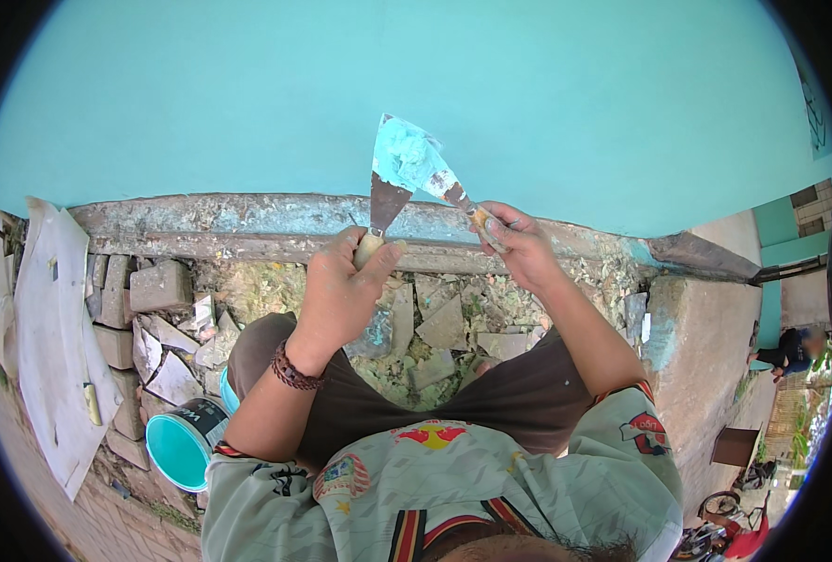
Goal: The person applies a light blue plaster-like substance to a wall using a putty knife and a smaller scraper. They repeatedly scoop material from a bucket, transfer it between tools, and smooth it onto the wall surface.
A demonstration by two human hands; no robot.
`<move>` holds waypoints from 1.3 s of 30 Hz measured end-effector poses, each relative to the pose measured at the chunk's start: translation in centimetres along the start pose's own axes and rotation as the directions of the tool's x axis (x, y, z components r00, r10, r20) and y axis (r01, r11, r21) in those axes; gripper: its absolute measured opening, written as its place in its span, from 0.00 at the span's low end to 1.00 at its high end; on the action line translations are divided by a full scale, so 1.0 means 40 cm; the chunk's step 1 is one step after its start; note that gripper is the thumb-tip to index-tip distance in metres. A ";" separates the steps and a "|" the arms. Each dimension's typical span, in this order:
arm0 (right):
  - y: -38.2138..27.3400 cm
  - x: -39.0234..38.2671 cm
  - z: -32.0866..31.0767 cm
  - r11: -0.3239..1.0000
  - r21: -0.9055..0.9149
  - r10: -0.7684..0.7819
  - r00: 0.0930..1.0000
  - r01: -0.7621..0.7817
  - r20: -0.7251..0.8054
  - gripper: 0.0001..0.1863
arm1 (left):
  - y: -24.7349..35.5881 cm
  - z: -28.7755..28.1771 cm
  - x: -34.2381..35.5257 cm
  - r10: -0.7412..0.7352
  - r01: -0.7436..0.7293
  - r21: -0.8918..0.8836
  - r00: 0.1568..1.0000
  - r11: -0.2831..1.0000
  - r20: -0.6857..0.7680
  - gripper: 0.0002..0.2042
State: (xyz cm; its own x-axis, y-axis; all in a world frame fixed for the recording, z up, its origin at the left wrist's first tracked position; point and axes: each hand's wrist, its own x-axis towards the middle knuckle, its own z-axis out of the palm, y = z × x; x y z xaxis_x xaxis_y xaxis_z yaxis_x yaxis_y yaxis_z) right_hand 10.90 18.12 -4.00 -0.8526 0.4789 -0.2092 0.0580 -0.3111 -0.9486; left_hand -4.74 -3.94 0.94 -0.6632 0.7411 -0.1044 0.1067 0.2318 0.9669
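My left hand (348, 288) is closed round the pale handle of a wide putty knife (388, 202), its blade pointing up toward the wall. A lump of turquoise putty (405, 153) covers the upper part of that blade. In my right hand (521, 245) is a second putty knife (451, 190), gripped by its wooden handle and slanting up to the left. Its paint-smeared blade meets the putty and overlaps the left knife's blade. Both tools are held out in front of the turquoise wall (585, 103).
A turquoise-filled bucket (177, 452) stands at the lower left, by a large pale sheet (52, 347). Concrete blocks (160, 287) and broken tiles (442, 325) lie along the wall's stained ledge (275, 215). A person (791, 352) and a motorcycle (725, 525) are at far right.
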 end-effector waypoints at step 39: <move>-0.117 -0.034 -0.046 0.985 0.135 0.117 0.989 -0.105 -0.085 0.22 | 0.029 0.020 0.005 -0.158 0.206 -0.212 0.962 0.955 0.222 0.12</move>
State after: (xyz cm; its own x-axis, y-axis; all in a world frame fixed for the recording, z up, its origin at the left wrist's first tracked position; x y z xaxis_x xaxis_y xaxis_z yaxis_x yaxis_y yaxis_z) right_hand 12.75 20.43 0.29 -0.7924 0.5076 -0.3382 0.0761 -0.4679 -0.8805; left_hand -4.16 -3.01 1.85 -0.4909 0.8161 -0.3051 -0.1920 0.2402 0.9515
